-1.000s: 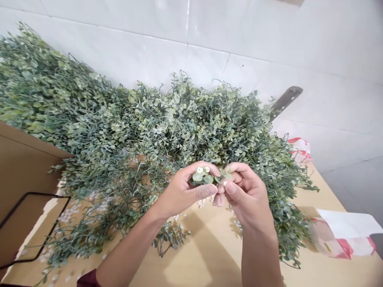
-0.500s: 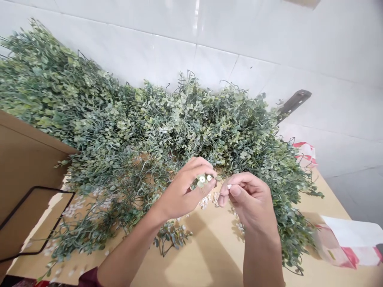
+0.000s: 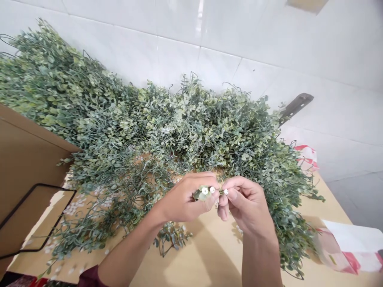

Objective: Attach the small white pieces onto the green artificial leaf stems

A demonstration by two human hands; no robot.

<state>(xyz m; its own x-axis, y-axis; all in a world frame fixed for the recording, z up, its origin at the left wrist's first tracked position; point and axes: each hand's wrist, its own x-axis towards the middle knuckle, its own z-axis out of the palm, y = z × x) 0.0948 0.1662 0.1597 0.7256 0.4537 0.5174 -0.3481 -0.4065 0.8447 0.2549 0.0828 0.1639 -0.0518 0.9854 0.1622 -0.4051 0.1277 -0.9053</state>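
Fingers [image 3: 203, 179]: closed on both sides, we see; each hand grips something small, and the two sets of fingertips nearly meet.

Left hand [image 3: 182, 199]: curled around the sprig, with the thumb pressed along it. We judge that this firm hold keeps the piece steady against the pull of the other hand.

Right hand [image 3: 248, 207]: thumb and forefinger pinch at the white bud. A pinch this fine suits something so tiny, since a fuller grip would bury it.

Sprig [image 3: 204, 194]: a short piece of artificial greenery with small round leaves and pale buds, held up in the left hand above the tabletop, in front of the foliage pile.

White bud [image 3: 225, 191]: at the right fingertips, apparently joined to the sprig by a thin stem. We cannot be sure at this size.

Foliage pile [image 3: 179, 127]: long trailing garlands heaped against the tiled wall [image 3: 119, 40] — the wall seems to hold the mass back.

Tabletop [image 3: 209, 255]: pale wood-toned, with loose white buds [image 3: 74, 209] and a small cut stem [image 3: 172, 238] lying on it.

Nearby: a cardboard box [image 3: 26, 167], a black wire frame [image 3: 56, 187] and a red-and-white plastic bag [image 3: 344, 247] — all well apart from the hands.
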